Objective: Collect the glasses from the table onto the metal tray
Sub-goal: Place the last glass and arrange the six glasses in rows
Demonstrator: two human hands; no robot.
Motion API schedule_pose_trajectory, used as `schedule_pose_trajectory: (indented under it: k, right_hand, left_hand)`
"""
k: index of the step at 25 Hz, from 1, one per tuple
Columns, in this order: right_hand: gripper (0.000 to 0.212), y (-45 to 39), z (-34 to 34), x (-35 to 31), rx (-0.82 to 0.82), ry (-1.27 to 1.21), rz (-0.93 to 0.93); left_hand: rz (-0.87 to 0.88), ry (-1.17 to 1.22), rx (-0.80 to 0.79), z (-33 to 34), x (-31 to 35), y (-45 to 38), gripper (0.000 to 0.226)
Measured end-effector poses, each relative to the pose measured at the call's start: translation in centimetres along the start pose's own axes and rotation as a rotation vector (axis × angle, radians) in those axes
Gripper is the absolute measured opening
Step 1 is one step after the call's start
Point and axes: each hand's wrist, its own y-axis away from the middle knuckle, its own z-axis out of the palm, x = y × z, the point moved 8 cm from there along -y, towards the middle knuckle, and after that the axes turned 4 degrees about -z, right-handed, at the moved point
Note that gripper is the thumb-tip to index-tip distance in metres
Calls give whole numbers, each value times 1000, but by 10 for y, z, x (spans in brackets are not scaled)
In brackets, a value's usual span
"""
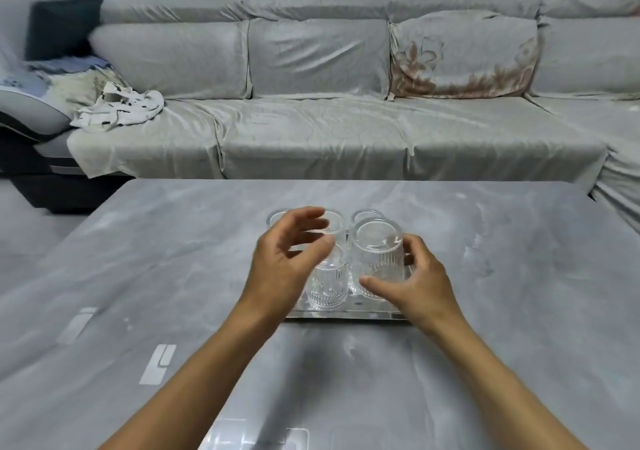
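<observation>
Several clear ribbed glasses stand upside down on a shiny metal tray (346,314) in the middle of the grey table (502,293). My right hand (412,283) wraps around the front right glass (379,255), thumb in front and fingers behind it. My left hand (287,259) hovers with fingers spread over the front left glass (327,287), partly hiding it and the back left glasses (334,222). Another glass rim (363,214) shows at the back right.
A long grey-covered sofa (311,131) runs behind the table, with crumpled white cloth (117,106) and a dark cushion (64,23) at its left end. Light reflections lie on the glossy tabletop near its front edge.
</observation>
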Motion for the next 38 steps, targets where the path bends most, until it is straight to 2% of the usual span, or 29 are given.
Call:
schedule_pose_trajectory:
  k: [2, 4, 6, 8, 9, 14, 23, 30, 34, 36, 38]
  right_hand:
    - [71, -4, -7, 24, 20, -78, 109]
    - [68, -7, -4, 42, 23, -121, 178]
    - [66, -8, 5, 51, 9, -104, 200]
    - [67, -7, 17, 54, -16, -73, 194]
    - [68, -6, 23, 54, -34, -55, 181]
    - [73, -7, 38, 58, -106, -10, 139]
    - [92, -4, 42, 61, -124, 13, 148]
    - [91, -7, 45, 77, -329, 4, 204]
    - [97, -31, 34, 86, -351, -87, 207]
    - [103, -47, 32, 85, -467, 60, 158]
    - [108, -55, 39, 80, -608, 182, 112]
  left_hand:
    - [-21, 8, 274, -55, -21, 3, 21]
    - [-192, -130, 407, -92, -59, 6, 25]
    - [-355, -346, 289, -95, -96, 2, 37]
    - [-381, -479, 126, -81, -116, 1, 45]
    - [-367, -504, 96, -76, -120, 1, 47]
    - [-335, -562, 106, -81, -129, -2, 52]
    - [-315, -585, 127, -80, -128, 2, 53]
    - [-362, -558, 14, -83, -132, -6, 53]
    - [-369, -546, -66, -91, -129, -22, 80]
    - [-391, -609, -146, -98, -131, -36, 95]
    - [-401, -688, -318, -91, -135, -49, 107]
